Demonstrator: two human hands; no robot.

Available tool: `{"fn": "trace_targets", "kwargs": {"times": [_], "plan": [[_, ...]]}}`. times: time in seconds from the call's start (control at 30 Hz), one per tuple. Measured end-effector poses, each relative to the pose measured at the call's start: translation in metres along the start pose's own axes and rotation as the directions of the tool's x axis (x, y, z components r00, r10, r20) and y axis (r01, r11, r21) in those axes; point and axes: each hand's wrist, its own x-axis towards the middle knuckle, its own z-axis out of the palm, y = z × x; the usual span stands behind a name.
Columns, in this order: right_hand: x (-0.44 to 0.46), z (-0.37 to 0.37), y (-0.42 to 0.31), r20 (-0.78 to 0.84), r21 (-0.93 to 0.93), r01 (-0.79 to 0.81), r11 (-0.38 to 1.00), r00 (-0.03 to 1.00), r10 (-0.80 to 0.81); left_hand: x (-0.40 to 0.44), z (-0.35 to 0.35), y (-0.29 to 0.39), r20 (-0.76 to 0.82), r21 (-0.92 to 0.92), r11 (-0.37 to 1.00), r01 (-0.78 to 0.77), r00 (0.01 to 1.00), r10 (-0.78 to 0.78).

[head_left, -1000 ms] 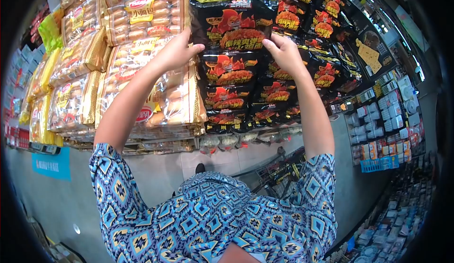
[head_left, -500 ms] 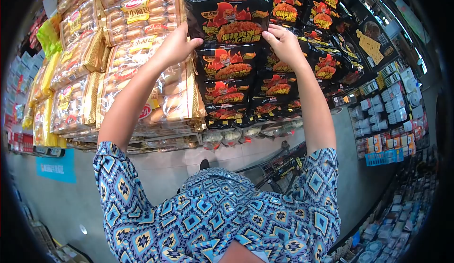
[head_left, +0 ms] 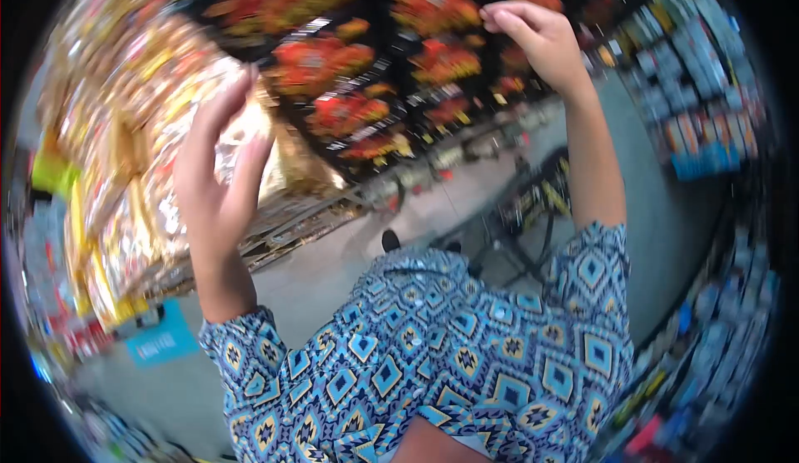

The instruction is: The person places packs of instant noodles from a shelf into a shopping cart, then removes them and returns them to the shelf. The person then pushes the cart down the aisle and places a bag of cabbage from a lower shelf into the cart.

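Observation:
Both of my hands are raised in front of a stack of black instant noodle packs (head_left: 329, 59) printed with red and orange pictures. My left hand (head_left: 218, 159), blurred by motion, is open with thumb and fingers apart, over the shiny gold bread packs (head_left: 137, 155) and left of the noodle packs. It holds nothing that I can see. My right hand (head_left: 545, 42) is in front of the right part of the noodle display, its thumb and fingertips pinched together with no pack visible in them. Whether it touches a pack behind it, I cannot tell.
A dark metal cart or rack (head_left: 533, 205) stands on the floor in front of me to the right. Shelves of small goods (head_left: 691, 55) line the right side. A blue sign (head_left: 162, 334) lies low at the left. Pale floor (head_left: 349, 246) runs below the display.
Both hands have let go of the noodle pack they gripped at its sides. The left hand moved down and left and opened; the right moved up and right. The view turned and blurred.

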Motion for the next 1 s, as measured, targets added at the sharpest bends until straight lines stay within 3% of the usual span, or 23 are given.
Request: {"fn": "trace_targets", "kwargs": {"times": [0.07, 0.1, 0.2, 0.23, 0.27, 0.3, 0.33, 0.4, 0.5, 0.53, 0.6, 0.63, 0.73, 0.8, 0.87, 0.93, 1.0], "plan": [[-0.045, -0.020, 0.003, -0.064, 0.143, -0.117, 0.983, 0.990, 0.127, -0.026, 0.023, 0.007, 0.247, -0.287, 0.958, 0.028, 0.968, 0.045], [-0.070, -0.028, 0.014, -0.108, 0.154, -0.146, 0.977, 0.981, 0.163, -0.044, 0.041, -0.002, 0.407, -0.404, 0.897, 0.178, 0.913, 0.002], [-0.146, -0.051, 0.048, -0.258, 0.188, -0.256, 0.948, 0.919, 0.299, -0.066, 0.105, -0.018, 0.721, -0.289, 0.877, 0.384, 0.690, -0.064], [-0.175, -0.058, 0.067, -0.291, 0.097, -0.375, 0.922, 0.875, 0.386, -0.083, 0.126, -0.032, 0.779, -0.254, 0.832, 0.493, 0.614, -0.125], [-0.208, -0.063, 0.082, -0.326, 0.011, -0.495, 0.869, 0.820, 0.471, -0.101, 0.148, -0.047, 0.832, -0.204, 0.778, 0.595, 0.524, -0.182], [-0.241, -0.063, 0.092, -0.393, -0.068, -0.556, 0.828, 0.778, 0.490, -0.116, 0.167, -0.064, 0.864, -0.165, 0.825, 0.541, 0.483, -0.144], [-0.271, -0.062, 0.100, -0.439, -0.204, -0.673, 0.711, 0.712, 0.548, -0.132, 0.184, -0.076, 0.888, -0.153, 0.763, 0.628, 0.426, -0.172], [-0.334, -0.055, 0.124, -0.431, -0.274, -0.748, 0.604, 0.657, 0.619, -0.147, 0.207, -0.075, 0.912, -0.042, 0.751, 0.659, 0.332, -0.241], [-0.419, -0.031, 0.143, -0.311, -0.253, -0.884, 0.393, 0.460, 0.832, -0.180, 0.243, -0.094, 0.953, -0.005, 0.751, 0.661, 0.230, -0.197], [-0.438, -0.024, 0.148, -0.313, -0.241, -0.892, 0.384, 0.445, 0.839, -0.186, 0.255, -0.090, 0.962, -0.004, 0.769, 0.640, 0.213, -0.172], [-0.468, -0.008, 0.162, -0.161, -0.167, -0.946, 0.277, 0.303, 0.939, -0.193, 0.275, -0.084, 0.982, 0.068, 0.790, 0.609, 0.098, -0.160], [-0.457, 0.047, 0.173, -0.116, -0.154, -0.937, 0.312, 0.331, 0.936, -0.200, 0.238, -0.101, 0.971, 0.109, 0.785, 0.609, 0.102, -0.214], [-0.466, 0.066, 0.194, -0.104, -0.114, -0.931, 0.346, 0.357, 0.928, -0.199, 0.248, -0.082, 0.982, 0.112, 0.840, 0.530, 0.069, -0.174], [-0.449, 0.074, 0.216, -0.006, -0.197, -0.933, 0.301, 0.308, 0.951, -0.192, 0.248, -0.073, 0.965, 0.052, 0.913, 0.405, 0.216, -0.151], [-0.449, 0.095, 0.257, -0.006, -0.173, -0.940, 0.295, 0.300, 0.954, -0.192, 0.239, -0.069, 0.952, 0.079, 0.913, 0.401, 0.242, -0.188], [-0.448, 0.113, 0.289, -0.018, -0.162, -0.947, 0.276, 0.282, 0.959, -0.194, 0.232, -0.069, 0.926, 0.139, 0.858, 0.495, 0.243, -0.290], [-0.447, 0.131, 0.315, -0.069, -0.262, -0.949, 0.174, 0.198, 0.978, -0.196, 0.223, -0.066, 0.922, 0.181, 0.856, 0.484, 0.219, -0.319]]}}
